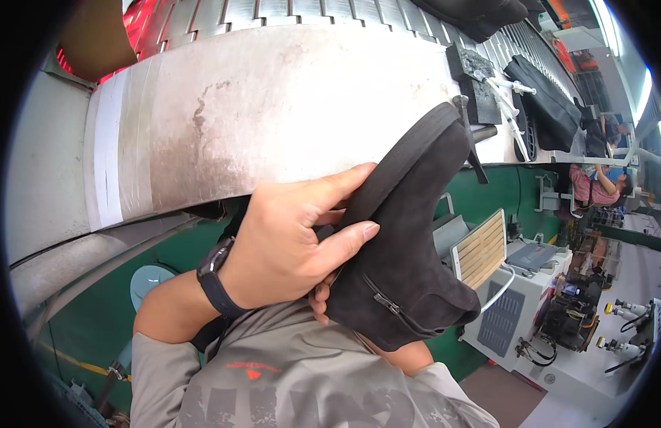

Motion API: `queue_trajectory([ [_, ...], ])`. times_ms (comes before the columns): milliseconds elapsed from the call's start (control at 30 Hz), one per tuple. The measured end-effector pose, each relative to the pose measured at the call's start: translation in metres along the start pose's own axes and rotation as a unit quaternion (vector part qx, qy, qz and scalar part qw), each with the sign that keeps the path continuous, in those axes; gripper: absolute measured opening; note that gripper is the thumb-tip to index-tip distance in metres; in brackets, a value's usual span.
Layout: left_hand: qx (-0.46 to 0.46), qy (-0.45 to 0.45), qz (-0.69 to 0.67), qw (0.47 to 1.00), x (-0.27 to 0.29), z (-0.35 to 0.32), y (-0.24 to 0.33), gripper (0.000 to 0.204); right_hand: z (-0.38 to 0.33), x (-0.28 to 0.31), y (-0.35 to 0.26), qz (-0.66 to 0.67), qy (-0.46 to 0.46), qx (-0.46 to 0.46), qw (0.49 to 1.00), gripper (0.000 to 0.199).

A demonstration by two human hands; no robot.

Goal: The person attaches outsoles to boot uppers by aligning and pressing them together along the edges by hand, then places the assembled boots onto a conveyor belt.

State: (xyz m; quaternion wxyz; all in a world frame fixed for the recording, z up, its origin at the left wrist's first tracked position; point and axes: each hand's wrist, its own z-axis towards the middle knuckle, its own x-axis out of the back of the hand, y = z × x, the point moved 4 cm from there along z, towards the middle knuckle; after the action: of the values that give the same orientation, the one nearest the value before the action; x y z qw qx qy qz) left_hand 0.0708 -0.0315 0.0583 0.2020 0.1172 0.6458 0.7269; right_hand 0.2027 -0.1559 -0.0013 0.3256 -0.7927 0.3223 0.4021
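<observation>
Overhead, suede boot [409, 242] beside conveyor edge [273, 114].

A worn grey bench [273, 107] curved across the top, with a black block [480, 85] and white tools [512, 89] near its right end. Below right stood a slatted wooden panel [480, 246] beside a grey machine [516, 299].
</observation>
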Motion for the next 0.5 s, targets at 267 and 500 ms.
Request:
queue_trajectory([
  [267,0.027,0.029,0.063,0.997,-0.009,-0.013,-0.009,0.055,0.010,0.009,-0.002,-0.014,0.002,-0.005,1.000,0.050],
  [500,-0.072,0.061,0.169,0.981,-0.015,-0.013,0.000,0.051,0.017,0.009,-0.009,-0.038,0.010,-0.004,0.999,0.050],
])
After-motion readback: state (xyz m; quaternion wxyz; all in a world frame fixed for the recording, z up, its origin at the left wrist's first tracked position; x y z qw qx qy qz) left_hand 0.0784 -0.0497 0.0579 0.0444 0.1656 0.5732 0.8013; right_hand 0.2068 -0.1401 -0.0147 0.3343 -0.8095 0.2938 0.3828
